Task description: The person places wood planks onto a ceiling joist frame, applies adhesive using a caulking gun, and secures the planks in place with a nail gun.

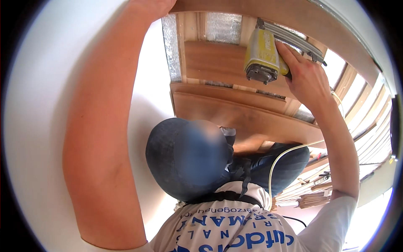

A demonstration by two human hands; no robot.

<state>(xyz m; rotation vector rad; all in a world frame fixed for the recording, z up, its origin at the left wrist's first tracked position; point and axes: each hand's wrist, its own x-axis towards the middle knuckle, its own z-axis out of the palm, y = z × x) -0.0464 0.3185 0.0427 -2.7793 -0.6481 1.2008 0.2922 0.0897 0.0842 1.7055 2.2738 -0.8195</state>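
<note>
Gripping one lettered yellow nail gun (pixel 257 49) before brown boards (pixel 243 113), the right hand (pixel 308 77) curls around it; the cropped left hand's (pixel 154 6) grip I cannot tell. Blue lettering (pixel 237 243) marks one white shirt (pixel 327 222).

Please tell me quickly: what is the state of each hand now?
Left hand: at the end of a brown board; fingers cut off by the picture edge, so grip cannot be told.
Right hand: closed, holding the yellow nail gun.

Wooden strips (pixel 312 200) lie at right, a white surface (pixel 40 126) left.
</note>
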